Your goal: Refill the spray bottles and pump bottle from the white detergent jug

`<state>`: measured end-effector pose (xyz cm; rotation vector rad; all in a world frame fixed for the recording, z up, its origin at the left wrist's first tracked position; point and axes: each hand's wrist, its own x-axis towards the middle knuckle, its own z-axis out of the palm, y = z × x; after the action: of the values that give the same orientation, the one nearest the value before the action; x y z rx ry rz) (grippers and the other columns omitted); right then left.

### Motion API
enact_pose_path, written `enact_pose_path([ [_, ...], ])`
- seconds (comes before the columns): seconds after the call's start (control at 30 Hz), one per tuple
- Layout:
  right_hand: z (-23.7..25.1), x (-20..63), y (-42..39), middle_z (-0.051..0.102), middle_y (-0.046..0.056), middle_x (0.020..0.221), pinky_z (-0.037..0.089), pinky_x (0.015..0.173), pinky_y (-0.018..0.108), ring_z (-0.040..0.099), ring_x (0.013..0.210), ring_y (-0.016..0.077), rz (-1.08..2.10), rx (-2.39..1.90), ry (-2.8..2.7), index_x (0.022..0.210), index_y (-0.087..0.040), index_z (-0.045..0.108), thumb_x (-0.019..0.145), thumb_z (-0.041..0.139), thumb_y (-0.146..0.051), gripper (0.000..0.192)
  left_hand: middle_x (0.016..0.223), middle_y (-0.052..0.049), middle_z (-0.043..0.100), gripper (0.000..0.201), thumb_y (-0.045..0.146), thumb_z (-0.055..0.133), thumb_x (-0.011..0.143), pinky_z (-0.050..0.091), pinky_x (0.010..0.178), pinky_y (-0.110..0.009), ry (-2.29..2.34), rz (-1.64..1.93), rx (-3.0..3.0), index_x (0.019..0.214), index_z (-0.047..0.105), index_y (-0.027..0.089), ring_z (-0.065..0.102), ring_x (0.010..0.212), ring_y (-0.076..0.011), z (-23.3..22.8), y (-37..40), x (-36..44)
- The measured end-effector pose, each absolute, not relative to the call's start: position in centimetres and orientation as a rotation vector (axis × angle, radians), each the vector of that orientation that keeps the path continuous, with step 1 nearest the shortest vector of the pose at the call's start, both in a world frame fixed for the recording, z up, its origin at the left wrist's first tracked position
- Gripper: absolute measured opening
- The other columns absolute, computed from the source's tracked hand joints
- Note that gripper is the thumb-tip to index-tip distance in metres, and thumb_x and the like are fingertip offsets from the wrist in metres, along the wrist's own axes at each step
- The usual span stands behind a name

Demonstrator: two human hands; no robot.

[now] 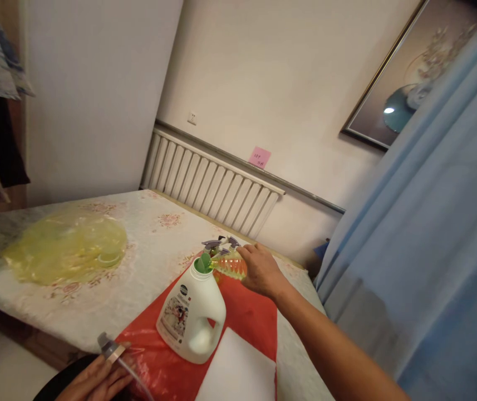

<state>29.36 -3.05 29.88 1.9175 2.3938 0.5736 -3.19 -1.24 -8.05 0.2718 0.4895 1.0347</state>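
My right hand [261, 270] is closed round a clear ribbed bottle [230, 265] that looks yellowish and is tipped on its side. The bottle's mouth points left, at the green spout [202, 263] in the neck of a white jug [194, 317] with a picture label. The jug stands upright on a red plastic sheet [259, 312]. At the lower left, my left hand [98, 381] holds a grey spray nozzle [111, 348] with a thin clear tube hanging from it. Some fingers of the left hand are cut off by the frame.
Several spray heads [221, 245] stand behind the jug, partly hidden. A white sheet or board [240, 370] lies in front on the red plastic. A yellow plastic bag [69, 245] rests on the flowered tablecloth [158, 234]. A radiator [213, 178] is behind; a blue curtain [430, 239] hangs right.
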Motion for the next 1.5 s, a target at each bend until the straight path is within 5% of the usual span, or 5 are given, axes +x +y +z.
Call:
enact_pose_path([
  [0.13, 30.1, 29.2, -3.0, 0.066, 0.011, 0.117, 0.045, 0.088, 0.040, 0.052, 0.103, 0.0294, 0.596, 1.906, 2.377, 0.127, -0.019, 0.056, 0.067, 0.066, -0.014, 0.061, 0.137, -0.011, 0.063, 0.086, 0.010, 0.074, 0.080, 0.038, 0.112, -0.062, 0.489, 1.044, 0.275, 0.153, 0.034, 0.031, 0.045, 0.134, -0.0417, -8.3, -1.1, -3.2],
  [0.5, 30.2, 29.3, -2.9, 0.065, 0.010, 0.120, 0.045, 0.085, 0.039, 0.052, 0.104, 0.0291, 0.647, 1.870, 2.368, 0.128, -0.020, 0.054, 0.068, 0.064, -0.012, 0.061, 0.135, -0.009, 0.066, 0.065, 0.010, 0.074, 0.081, 0.036, 0.114, -0.059, 0.489, 1.021, 0.282, 0.139, 0.057, 0.034, 0.042, 0.136, -0.0407, -8.0, -1.1, -3.3],
  [1.1, 31.0, 28.7, -2.8, 0.062, 0.012, 0.123, 0.042, 0.080, 0.039, 0.049, 0.107, 0.0309, 0.746, 1.811, 2.335, 0.130, -0.021, 0.052, 0.070, 0.062, -0.011, 0.062, 0.135, -0.009, 0.066, 0.071, 0.015, 0.078, 0.077, 0.040, 0.112, -0.060, 0.507, 1.031, 0.274, 0.141, 0.055, 0.032, 0.041, 0.137, -0.0424, -7.2, -1.5, -3.0],
  [1.33, 31.2, 28.4, -2.6, 0.060, 0.012, 0.125, 0.041, 0.081, 0.041, 0.048, 0.109, 0.0319, 0.786, 1.789, 2.324, 0.130, -0.021, 0.051, 0.069, 0.062, -0.010, 0.063, 0.133, -0.011, 0.067, 0.062, 0.017, 0.079, 0.077, 0.036, 0.114, -0.060, 0.484, 1.027, 0.265, 0.135, 0.061, 0.029, 0.039, 0.138, -0.0423, -7.6, -1.4, -3.0],
  [1.5, 31.6, 28.1, -2.8, 0.060, 0.012, 0.124, 0.040, 0.081, 0.041, 0.047, 0.109, 0.0318, 0.800, 1.765, 2.320, 0.131, -0.022, 0.050, 0.070, 0.061, -0.010, 0.063, 0.129, -0.011, 0.071, 0.036, 0.017, 0.076, 0.081, 0.035, 0.115, -0.061, 0.450, 1.009, 0.311, 0.116, 0.074, 0.024, 0.039, 0.139, -0.0418, -8.4, -1.1, -3.2],
])
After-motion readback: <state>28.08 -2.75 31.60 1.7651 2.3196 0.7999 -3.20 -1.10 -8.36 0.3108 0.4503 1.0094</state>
